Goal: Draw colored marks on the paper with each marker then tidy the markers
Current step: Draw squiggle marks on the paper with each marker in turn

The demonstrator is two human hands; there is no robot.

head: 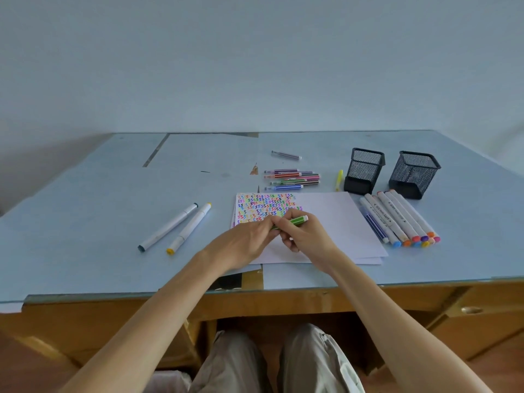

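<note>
Marker position decides the coming move: the green marker (pixel 292 221) lies across both hands above the paper (pixel 326 222), its long axis running from low on the left up to its pale end on the right, which sticks out past the right hand (pixel 304 236). The right hand's fingers are curled round the barrel, while the left hand (pixel 246 242) pinches the lower left end, which its fingertips hide. Judging from that two-handed hold, the cap is being pulled off or pushed on, along that same axis; which of the two cannot be told.

Taking the paper as landmark: its upper left part is filled with rows of small coloured marks, and its right part is blank. Just beyond its far edge lies a cluster of thin markers (pixel 292 180), with a single thin one (pixel 286 155) farther back and a yellow pen (pixel 339 178) near its far right corner. Touching its right edge is a row of thick white markers (pixel 402 219), coloured caps toward the person. Behind those stand two black mesh pen holders (pixel 364 171), (pixel 414 174). Well to the left of the paper, two thick white markers (pixel 175 226) lie on the tabletop (pixel 85 208).

Printing runs along the thick markers' barrels, but it is too small to read.
</note>
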